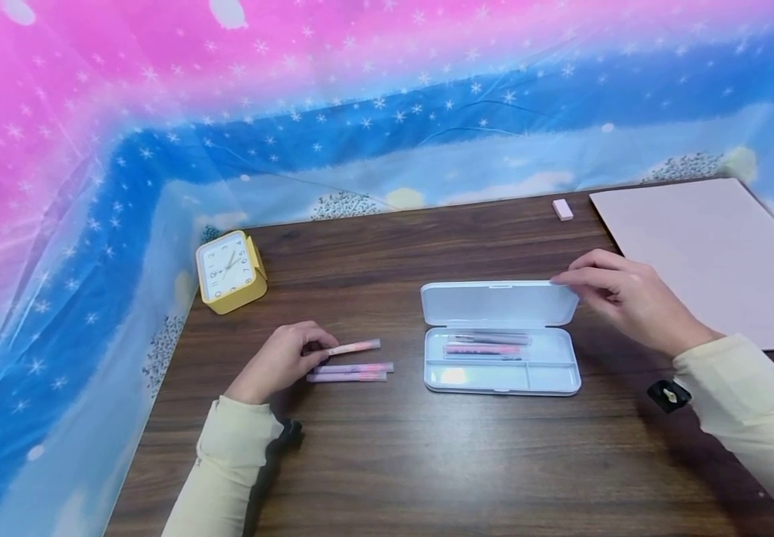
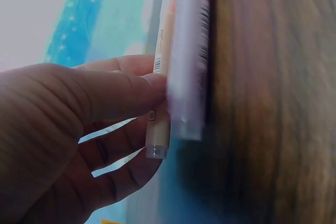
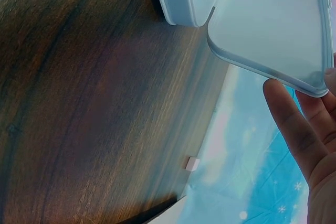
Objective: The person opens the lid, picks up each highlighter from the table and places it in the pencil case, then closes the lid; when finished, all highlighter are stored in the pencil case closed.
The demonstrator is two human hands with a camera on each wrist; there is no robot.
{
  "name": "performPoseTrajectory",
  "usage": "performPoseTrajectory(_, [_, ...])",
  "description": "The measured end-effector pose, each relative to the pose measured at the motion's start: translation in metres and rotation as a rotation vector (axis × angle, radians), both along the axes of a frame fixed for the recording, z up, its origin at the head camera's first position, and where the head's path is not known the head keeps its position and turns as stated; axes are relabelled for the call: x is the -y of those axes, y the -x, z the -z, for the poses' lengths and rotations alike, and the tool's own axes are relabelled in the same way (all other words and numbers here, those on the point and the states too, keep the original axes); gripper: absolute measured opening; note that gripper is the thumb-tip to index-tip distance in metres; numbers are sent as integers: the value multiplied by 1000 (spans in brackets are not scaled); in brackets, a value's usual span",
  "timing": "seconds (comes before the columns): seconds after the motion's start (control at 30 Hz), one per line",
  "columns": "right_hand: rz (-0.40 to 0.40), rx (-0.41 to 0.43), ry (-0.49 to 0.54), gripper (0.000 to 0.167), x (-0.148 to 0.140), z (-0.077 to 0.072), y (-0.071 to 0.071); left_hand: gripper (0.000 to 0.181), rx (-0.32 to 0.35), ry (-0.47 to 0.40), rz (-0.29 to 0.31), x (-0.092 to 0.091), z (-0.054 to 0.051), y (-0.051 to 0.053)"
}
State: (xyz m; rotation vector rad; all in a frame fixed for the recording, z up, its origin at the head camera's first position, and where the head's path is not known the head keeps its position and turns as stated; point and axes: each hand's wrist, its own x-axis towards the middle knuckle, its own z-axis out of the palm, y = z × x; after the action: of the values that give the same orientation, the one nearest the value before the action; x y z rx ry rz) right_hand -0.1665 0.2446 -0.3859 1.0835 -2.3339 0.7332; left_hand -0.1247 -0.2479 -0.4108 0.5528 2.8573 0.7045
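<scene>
Pinching on Both Sides

Pinches a slim cream-and-orange plastic pen (image 1: 355,347) in the left hand (image 1: 282,359), just beyond two slim lilac plastic pens (image 1: 352,368). Pinches the raised white plastic lid (image 1: 494,304) by its corner in the right hand (image 1: 635,302). Leaves dark-brown wood-grain tabletop (image 1: 360,462) between left-hand pen tips and the shallow white plastic case's (image 1: 474,377) side edge. Shows a pale-pink rectangular board's (image 1: 709,253) edge beyond the right hand.

Pens (image 1: 350,368) lie on a table (image 1: 387,462) left of a pencil case (image 1: 494,306), a clock (image 1: 224,270) behind and left of them, an eraser (image 1: 563,209) behind the case.
</scene>
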Motion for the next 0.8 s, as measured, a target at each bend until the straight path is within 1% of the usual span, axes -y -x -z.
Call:
performPoseTrajectory(0.1, [9,8,-16,48,0,-2,0,17,-21,-9,6,-7,-7,-2])
performPoseTrajectory(0.2, [15,9,-24,48,0,-3,0,17,-50,-13,36,-22,-17,-3])
performPoseTrajectory(0.33, [15,0,-17,48,0,-4,0,19,-107,0,105,-50,-29,-6])
performPoseTrajectory(0.43, [14,-1,-10,48,0,-4,0,23,-133,25,161,-75,-35,-7])
performPoseTrajectory(0.5, [14,1,-9,48,0,-4,-1,23,-140,32,203,-91,-37,-6])
performPoseTrajectory(0.6, [17,7,-14,48,0,-4,-2,22,-149,25,264,-112,-35,-3])
performPoseTrajectory(0.67, [18,13,-18,48,0,-4,-3,21,-162,13,306,-123,-34,0])
performPoseTrajectory(0.8, [18,19,-17,48,0,-4,-4,19,-160,-2,362,-141,-32,5])
